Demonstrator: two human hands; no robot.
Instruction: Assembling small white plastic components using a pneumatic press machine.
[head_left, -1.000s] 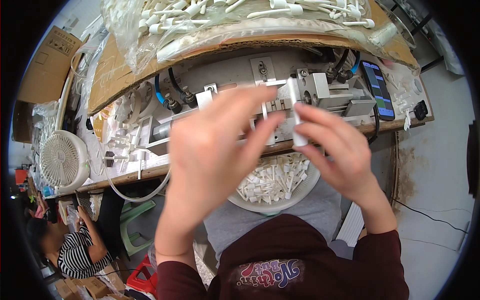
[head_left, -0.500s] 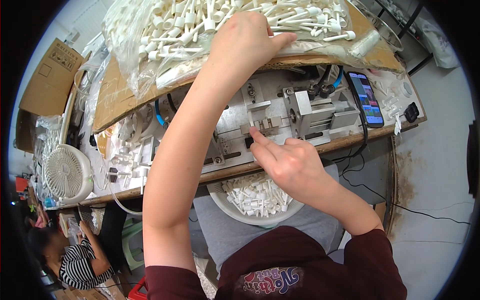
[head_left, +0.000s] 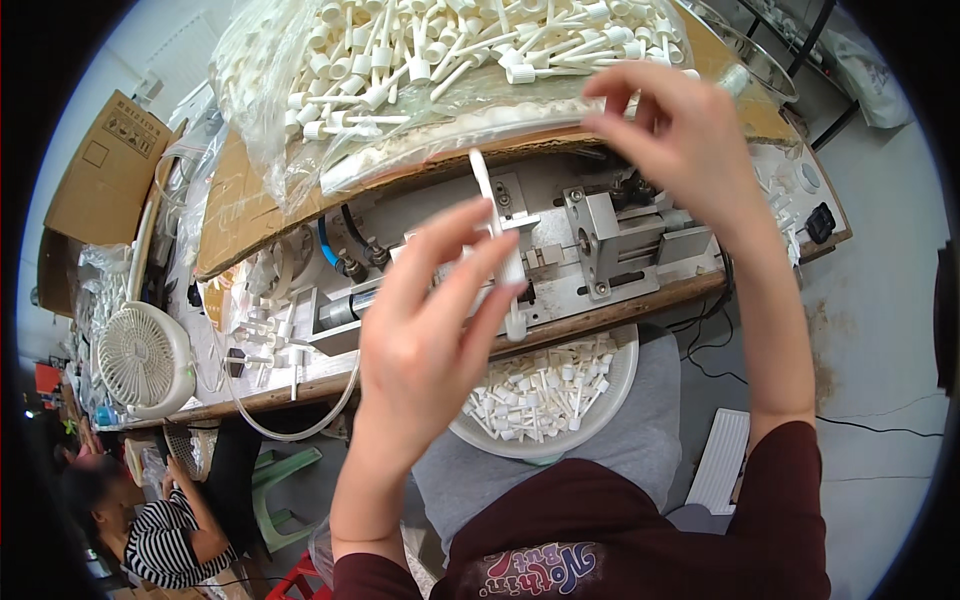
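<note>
My left hand (head_left: 425,330) is raised over the front of the metal jig, its fingers pinched around a white plastic stick (head_left: 483,182). The slim end points up and away. A wider white part (head_left: 510,265) shows between the fingers, but blur hides whether it belongs to the same piece. My right hand (head_left: 680,140) hovers at the near right edge of the heap of white capped sticks (head_left: 420,60), fingers curled and apart, with nothing visible in them. Below the left hand lies the metal jig (head_left: 545,255), partly covered by it.
A round bowl (head_left: 628,400) of white capped pieces rests on my lap. The heap lies on plastic film over a cardboard sheet (head_left: 240,215) above the jig. A clamp block (head_left: 600,235), a white fan (head_left: 145,360) and a hose stand around. Another person (head_left: 165,530) sits at lower left.
My left hand has come back from the heap toward me and now holds a white stick. My right hand has left the jig and moved up and right, hiding the phone.
</note>
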